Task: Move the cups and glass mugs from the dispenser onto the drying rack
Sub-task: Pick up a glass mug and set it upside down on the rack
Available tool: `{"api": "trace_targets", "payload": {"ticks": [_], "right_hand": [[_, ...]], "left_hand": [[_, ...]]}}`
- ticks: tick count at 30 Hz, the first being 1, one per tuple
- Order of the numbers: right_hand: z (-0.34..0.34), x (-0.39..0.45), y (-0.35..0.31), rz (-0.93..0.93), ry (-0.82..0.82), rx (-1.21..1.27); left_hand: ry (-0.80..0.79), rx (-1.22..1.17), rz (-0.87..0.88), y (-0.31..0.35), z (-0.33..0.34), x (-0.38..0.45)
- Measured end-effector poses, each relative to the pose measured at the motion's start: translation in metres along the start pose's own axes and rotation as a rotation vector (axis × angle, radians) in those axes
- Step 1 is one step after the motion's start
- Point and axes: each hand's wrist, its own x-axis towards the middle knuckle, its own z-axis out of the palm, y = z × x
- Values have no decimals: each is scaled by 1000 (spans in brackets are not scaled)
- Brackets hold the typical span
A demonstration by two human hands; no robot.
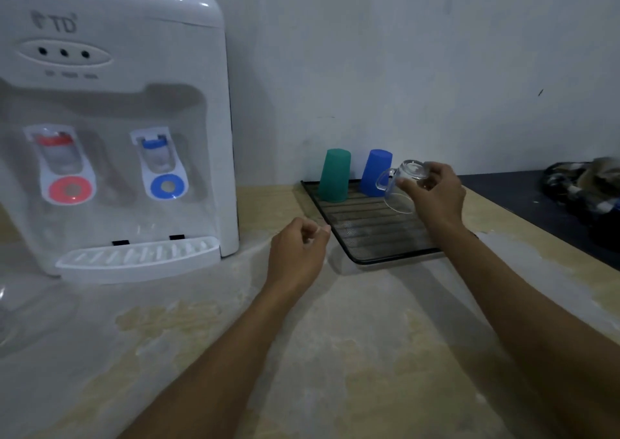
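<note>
Head view: our right hand grasps a tilted glass mug above the drying rack, just right of the blue cup; left hand clenched, empty.

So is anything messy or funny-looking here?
Mostly tidy. The green cup and blue cup stand upside down on the drying rack, both leaning a little. The countertop looks blotchy and worn. The right hand holds a glass mug tipped over.

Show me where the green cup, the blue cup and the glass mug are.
green cup point(333, 176), head view, middle of its side wall
blue cup point(375, 171), head view, its side wall
glass mug point(407, 173), head view, its clear body near the base
</note>
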Motion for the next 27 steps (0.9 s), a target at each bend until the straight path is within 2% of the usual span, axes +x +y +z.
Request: {"api": "trace_targets", "payload": {"ticks": [5,11,27], "right_hand": [[29,35,17,-5,-83,-156],[49,47,36,-5,-107,-252],[45,58,50,57,-133,-255]], "left_hand": [[48,-58,-22,0,-1,2],[60,-71,-22,0,-1,4],[55,-49,-1,0,0,2]]}}
